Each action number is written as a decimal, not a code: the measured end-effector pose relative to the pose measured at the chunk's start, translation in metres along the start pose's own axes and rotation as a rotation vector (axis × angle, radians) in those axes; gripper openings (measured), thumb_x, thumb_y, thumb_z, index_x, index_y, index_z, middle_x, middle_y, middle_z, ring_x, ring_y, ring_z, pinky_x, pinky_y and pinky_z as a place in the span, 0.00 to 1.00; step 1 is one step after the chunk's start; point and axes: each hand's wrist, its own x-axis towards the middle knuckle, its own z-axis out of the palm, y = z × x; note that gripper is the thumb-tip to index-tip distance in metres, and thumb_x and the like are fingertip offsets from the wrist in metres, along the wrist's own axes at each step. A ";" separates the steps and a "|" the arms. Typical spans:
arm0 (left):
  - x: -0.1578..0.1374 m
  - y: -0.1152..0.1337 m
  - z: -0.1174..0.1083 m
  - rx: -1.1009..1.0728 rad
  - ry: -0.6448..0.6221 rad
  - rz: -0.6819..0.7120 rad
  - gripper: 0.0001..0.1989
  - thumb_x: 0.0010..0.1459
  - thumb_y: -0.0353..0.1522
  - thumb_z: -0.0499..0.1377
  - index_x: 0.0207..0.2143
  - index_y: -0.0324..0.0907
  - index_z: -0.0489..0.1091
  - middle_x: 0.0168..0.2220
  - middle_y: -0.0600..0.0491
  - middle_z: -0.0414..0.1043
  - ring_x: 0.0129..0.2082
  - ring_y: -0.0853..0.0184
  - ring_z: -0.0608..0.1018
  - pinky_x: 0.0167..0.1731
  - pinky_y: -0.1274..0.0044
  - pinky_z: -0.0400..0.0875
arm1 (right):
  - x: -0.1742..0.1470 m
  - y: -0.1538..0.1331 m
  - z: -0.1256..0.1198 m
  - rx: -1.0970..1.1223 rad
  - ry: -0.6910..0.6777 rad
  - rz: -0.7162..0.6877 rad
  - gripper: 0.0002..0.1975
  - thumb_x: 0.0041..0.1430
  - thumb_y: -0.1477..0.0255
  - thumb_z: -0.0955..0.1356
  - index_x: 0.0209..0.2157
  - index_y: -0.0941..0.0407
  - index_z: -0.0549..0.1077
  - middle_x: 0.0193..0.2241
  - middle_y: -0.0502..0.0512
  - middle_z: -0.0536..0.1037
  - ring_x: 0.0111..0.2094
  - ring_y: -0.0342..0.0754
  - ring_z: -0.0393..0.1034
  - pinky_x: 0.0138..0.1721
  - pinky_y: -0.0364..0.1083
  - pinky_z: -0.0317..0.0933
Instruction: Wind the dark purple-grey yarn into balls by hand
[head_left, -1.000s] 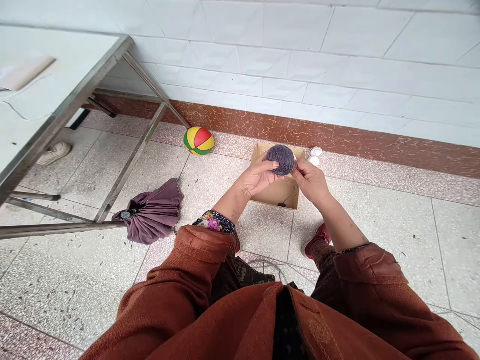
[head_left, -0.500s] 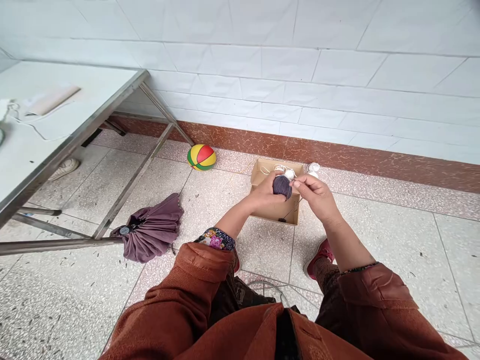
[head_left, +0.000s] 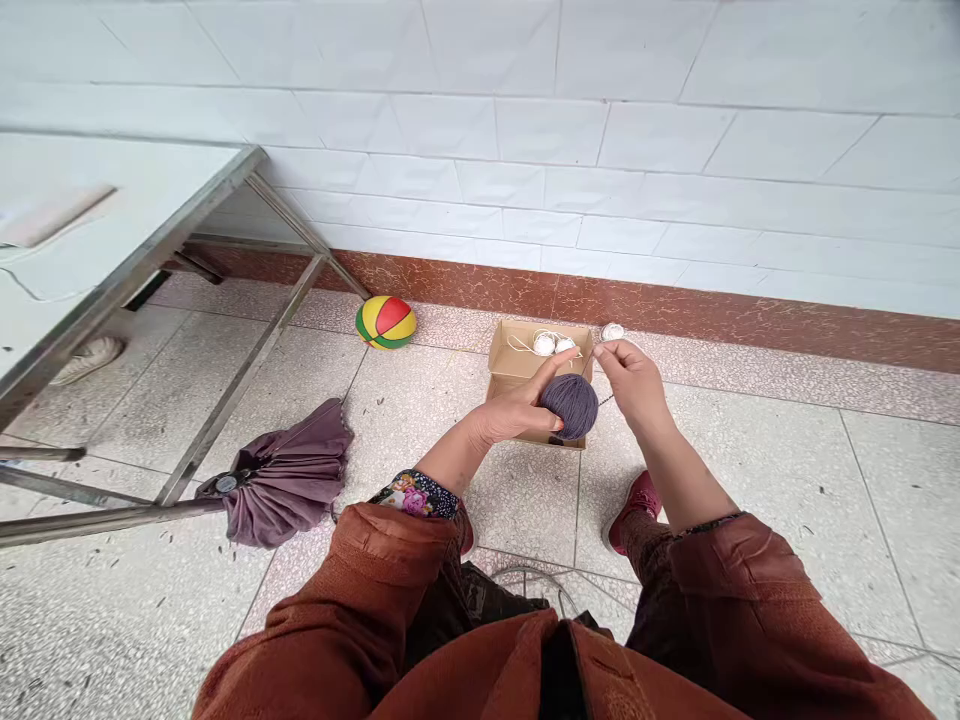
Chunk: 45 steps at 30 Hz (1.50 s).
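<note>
A dark purple ball of yarn (head_left: pixel 571 407) rests in my left hand (head_left: pixel 517 412), whose fingers curl under it while the thumb points up past it. My right hand (head_left: pixel 634 380) pinches a dark strand of that yarn between thumb and fingertips, just above and right of the ball. Below both hands, on the floor, lies an open cardboard box (head_left: pixel 501 350). White yarn balls (head_left: pixel 544 344) with loose strands sit in its far part. Its near part is mostly covered by my left hand and the purple ball.
Another white yarn ball (head_left: pixel 612 332) lies on the floor by the box. To the left are a colourful ball (head_left: pixel 386 322), a folded purple umbrella (head_left: pixel 289 475) and a metal-framed table (head_left: pixel 180 215). A tiled wall (head_left: pixel 540 140) closes off the far side.
The purple yarn ball has turned and come nearer to me in my left hand, whose thumb has lifted. My right hand has drawn the strand upward. The view has shifted slightly right.
</note>
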 end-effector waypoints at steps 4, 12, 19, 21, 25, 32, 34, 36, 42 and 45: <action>0.000 0.001 0.000 -0.170 0.127 0.072 0.41 0.45 0.30 0.69 0.63 0.49 0.63 0.46 0.50 0.72 0.45 0.63 0.74 0.49 0.69 0.65 | -0.005 0.002 0.012 -0.059 -0.094 0.007 0.13 0.60 0.61 0.67 0.27 0.54 0.73 0.24 0.49 0.72 0.27 0.46 0.63 0.31 0.45 0.56; 0.005 0.002 -0.009 -0.239 0.392 0.067 0.28 0.45 0.32 0.69 0.50 0.42 0.67 0.46 0.48 0.73 0.43 0.63 0.75 0.41 0.73 0.68 | -0.016 0.006 0.033 -0.193 -0.256 -0.170 0.07 0.59 0.71 0.65 0.31 0.53 0.75 0.31 0.54 0.79 0.35 0.52 0.72 0.36 0.47 0.61; 0.010 -0.005 -0.021 0.255 0.676 0.130 0.30 0.44 0.30 0.66 0.52 0.42 0.66 0.47 0.50 0.72 0.49 0.60 0.73 0.54 0.66 0.65 | -0.025 -0.017 0.021 0.012 -0.399 -0.286 0.09 0.63 0.66 0.67 0.31 0.53 0.75 0.29 0.50 0.77 0.31 0.47 0.70 0.36 0.47 0.62; 0.011 -0.008 -0.025 0.378 0.680 0.104 0.33 0.42 0.30 0.66 0.54 0.43 0.66 0.49 0.49 0.71 0.52 0.57 0.72 0.56 0.63 0.63 | -0.025 -0.022 0.016 0.084 -0.373 -0.295 0.08 0.63 0.65 0.68 0.33 0.52 0.77 0.32 0.51 0.78 0.33 0.48 0.70 0.37 0.47 0.63; 0.010 -0.009 -0.023 0.416 0.488 0.015 0.41 0.42 0.30 0.67 0.61 0.47 0.63 0.55 0.47 0.70 0.55 0.52 0.71 0.57 0.60 0.62 | -0.019 -0.021 0.008 0.130 -0.175 -0.279 0.08 0.62 0.64 0.69 0.33 0.52 0.77 0.31 0.51 0.77 0.34 0.49 0.70 0.40 0.49 0.63; 0.007 -0.005 -0.007 -0.015 0.102 0.099 0.41 0.45 0.31 0.67 0.64 0.51 0.63 0.62 0.47 0.66 0.61 0.52 0.67 0.60 0.62 0.60 | -0.011 -0.010 0.008 0.092 -0.053 -0.134 0.11 0.63 0.61 0.68 0.30 0.53 0.75 0.29 0.51 0.74 0.32 0.49 0.67 0.37 0.48 0.60; 0.007 -0.005 -0.005 -0.129 0.075 0.109 0.39 0.46 0.32 0.67 0.62 0.50 0.66 0.59 0.46 0.69 0.59 0.53 0.70 0.58 0.63 0.63 | -0.012 -0.009 0.009 0.078 -0.092 -0.090 0.12 0.63 0.61 0.66 0.30 0.53 0.74 0.27 0.50 0.73 0.30 0.48 0.65 0.35 0.47 0.59; 0.006 -0.004 -0.006 -0.209 0.093 0.107 0.36 0.45 0.32 0.68 0.60 0.47 0.69 0.57 0.44 0.71 0.57 0.53 0.73 0.55 0.64 0.65 | -0.013 -0.008 0.012 0.037 -0.131 -0.077 0.12 0.63 0.62 0.65 0.29 0.53 0.73 0.26 0.50 0.73 0.30 0.48 0.65 0.34 0.47 0.58; 0.009 0.000 -0.010 -0.247 0.360 0.143 0.33 0.45 0.31 0.69 0.56 0.46 0.69 0.50 0.47 0.73 0.51 0.59 0.75 0.53 0.67 0.67 | -0.017 -0.005 0.019 -0.086 -0.199 -0.163 0.08 0.62 0.67 0.65 0.29 0.53 0.72 0.29 0.52 0.76 0.33 0.49 0.69 0.37 0.47 0.60; 0.012 0.000 -0.014 -0.176 0.492 0.148 0.32 0.44 0.31 0.69 0.55 0.46 0.68 0.48 0.49 0.73 0.49 0.62 0.75 0.53 0.68 0.66 | -0.021 -0.009 0.019 -0.082 -0.290 -0.222 0.10 0.62 0.67 0.65 0.27 0.53 0.71 0.27 0.51 0.75 0.32 0.48 0.68 0.37 0.47 0.61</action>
